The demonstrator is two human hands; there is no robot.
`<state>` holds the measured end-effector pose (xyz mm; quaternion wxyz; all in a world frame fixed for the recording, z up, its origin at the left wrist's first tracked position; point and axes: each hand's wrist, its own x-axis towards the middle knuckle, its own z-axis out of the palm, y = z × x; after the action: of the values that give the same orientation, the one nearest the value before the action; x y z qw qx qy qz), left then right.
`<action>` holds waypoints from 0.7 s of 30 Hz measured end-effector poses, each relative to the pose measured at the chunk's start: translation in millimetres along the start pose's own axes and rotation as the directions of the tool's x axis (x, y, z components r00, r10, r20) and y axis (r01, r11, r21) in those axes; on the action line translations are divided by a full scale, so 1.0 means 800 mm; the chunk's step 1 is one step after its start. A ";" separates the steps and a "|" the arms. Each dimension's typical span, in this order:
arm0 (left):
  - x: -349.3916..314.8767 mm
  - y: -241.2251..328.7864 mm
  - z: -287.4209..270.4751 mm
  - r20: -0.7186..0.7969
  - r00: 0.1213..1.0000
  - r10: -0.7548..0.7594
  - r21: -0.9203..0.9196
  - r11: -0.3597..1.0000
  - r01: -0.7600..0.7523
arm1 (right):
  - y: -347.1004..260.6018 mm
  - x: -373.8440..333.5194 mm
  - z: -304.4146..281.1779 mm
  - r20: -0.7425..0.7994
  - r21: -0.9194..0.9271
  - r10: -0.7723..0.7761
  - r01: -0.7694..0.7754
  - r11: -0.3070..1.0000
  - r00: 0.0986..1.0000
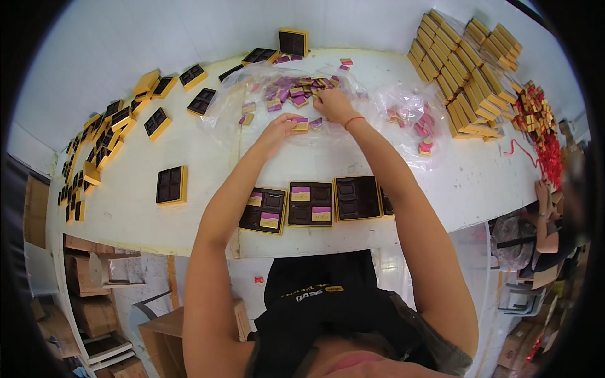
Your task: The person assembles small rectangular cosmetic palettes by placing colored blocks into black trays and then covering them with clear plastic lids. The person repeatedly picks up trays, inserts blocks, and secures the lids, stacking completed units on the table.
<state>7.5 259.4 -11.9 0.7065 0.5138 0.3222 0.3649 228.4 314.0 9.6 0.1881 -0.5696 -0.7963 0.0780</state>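
My left hand (pixel 275 135) pinches a small purple-and-gold wrapped piece (pixel 300 125) between thumb and fingers. Beyond it, my right hand (pixel 335 105) reaches into a pile of similar wrapped pieces (pixel 277 93) on a clear plastic bag (pixel 220 116). Its fingers point down and are drawn together; what they hold is hidden. Near the table edge, between my forearms, lie gold boxes with dark four-compartment trays. The left box (pixel 273 200) and the middle box (pixel 300 212) each hold two wrapped pieces. A third box (pixel 357 196) has bare compartments, and my right forearm partly covers another.
Another clear bag (pixel 403 97) holds pink-and-gold pieces. Gold boxes (pixel 457 72) are stacked high at the back right, beside red-and-gold ribbons (pixel 539 126). Many open boxes (pixel 104 138) crowd the left side; one box (pixel 170 184) lies apart. Another person's arm (pixel 545 220) shows at far right.
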 end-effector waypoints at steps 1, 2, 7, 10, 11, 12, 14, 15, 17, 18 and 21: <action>0.001 0.001 0.002 0.005 1.000 0.000 0.000 1.000 0.000 | -0.001 -0.001 -0.009 0.041 0.069 0.034 -0.037 0.997 0.999; 0.002 0.002 0.005 -0.019 1.000 -0.010 0.013 1.000 0.010 | 0.001 -0.007 -0.016 0.051 0.368 0.050 -0.066 0.927 0.997; -0.004 -0.004 -0.004 -0.152 0.987 -0.055 0.117 0.990 0.073 | -0.059 -0.111 -0.104 0.126 0.900 -0.006 -0.112 0.421 0.992; -0.026 0.007 0.046 -0.108 0.994 -0.018 0.217 0.975 0.041 | -0.064 -0.192 -0.142 0.178 0.911 0.005 -0.167 0.377 0.984; -0.038 0.014 0.068 -0.066 0.997 -0.036 0.263 0.963 0.052 | -0.056 -0.218 -0.140 0.192 0.897 0.018 -0.182 0.403 0.981; -0.052 0.023 0.091 -0.027 0.998 -0.052 0.307 0.950 0.058 | -0.046 -0.242 -0.140 0.207 0.881 0.025 -0.198 0.429 0.978; -0.078 0.034 0.131 0.048 0.997 -0.058 0.374 0.927 0.036 | -0.036 -0.283 -0.145 0.219 0.805 -0.008 -0.176 0.566 0.976; -0.085 0.025 0.138 0.081 0.995 -0.058 0.430 0.903 0.018 | -0.034 -0.300 -0.151 0.220 0.737 -0.050 -0.132 0.662 0.974; -0.093 0.013 0.148 0.151 0.987 -0.054 0.541 0.840 -0.037 | -0.039 -0.323 -0.150 0.219 0.633 -0.080 -0.079 0.770 0.973; -0.100 0.006 0.154 0.167 0.986 0.010 0.564 0.819 -0.104 | -0.042 -0.334 -0.146 0.218 0.606 -0.066 -0.082 0.791 0.974; -0.100 0.005 0.164 0.222 0.975 -0.006 0.678 0.719 -0.150 | -0.040 -0.344 -0.132 0.114 0.526 -0.100 0.025 0.850 0.988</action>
<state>74.1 128.0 32.9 0.4791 0.7873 0.3387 0.1897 318.4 35.5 59.7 0.2833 -0.4640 -0.7741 0.3244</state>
